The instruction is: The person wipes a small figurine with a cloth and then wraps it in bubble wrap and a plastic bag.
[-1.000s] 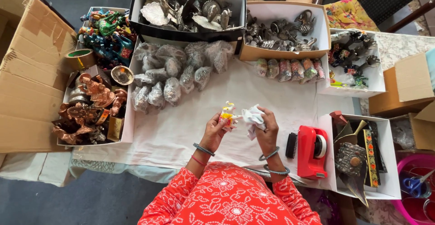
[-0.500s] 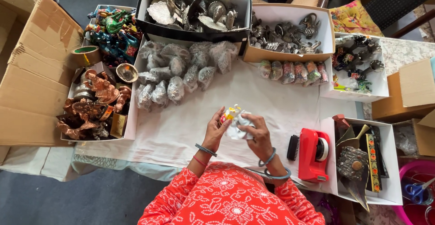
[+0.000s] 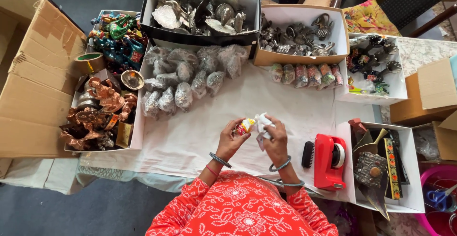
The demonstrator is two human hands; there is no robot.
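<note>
While my left hand [image 3: 232, 138] pinches the small colourful figurine [image 3: 245, 126] mid-counter, right hand [image 3: 274, 138] clutches white wrapping [image 3: 263, 123] at its 3 o'clock, so I judge wrapping barely begun.

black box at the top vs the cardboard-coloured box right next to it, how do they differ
The black box has dark walls and holds broad, shell-like and leaf-like silver pieces piled high; the cardboard-coloured box has tan walls with a pale inside and holds smaller, darker metal figures lying lower. The black box looks wider and sits further left. Both are open-topped, hold metal items, and stand at the far edge of the white cloth.
</note>
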